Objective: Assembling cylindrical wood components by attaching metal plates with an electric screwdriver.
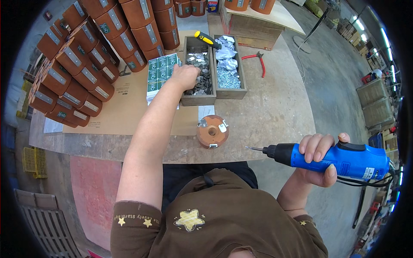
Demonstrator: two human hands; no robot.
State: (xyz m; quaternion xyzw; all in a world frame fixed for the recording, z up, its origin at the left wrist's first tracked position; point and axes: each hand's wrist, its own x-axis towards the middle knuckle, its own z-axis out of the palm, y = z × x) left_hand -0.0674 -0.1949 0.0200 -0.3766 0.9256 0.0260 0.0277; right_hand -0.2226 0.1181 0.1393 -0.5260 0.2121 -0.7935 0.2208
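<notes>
My left hand [186, 77] reaches over the near-left rim of a wooden box [198, 100] that holds small grey metal pieces [204, 79]. Its fingers curl down among them, and what they pinch is hidden. In my right hand [320, 155] is a blue electric screwdriver [344, 160] with a black nose, held level, its bit pointing left. Between the two hands, near the table's front edge, stands a round terracotta-brown pot [206, 136] with a hole in its middle. Small metal clips sit around its upper face.
Another wooden box [232, 93] holds silvery screws and crumpled wrapping. A yellow-and-black handle [207, 39] lies across the boxes. Red-handled pliers [262, 64] rest to the right. Green-and-white label sheets [155, 77] lie left of the boxes. Tall stacks of brown pots [73, 81] fill the left side.
</notes>
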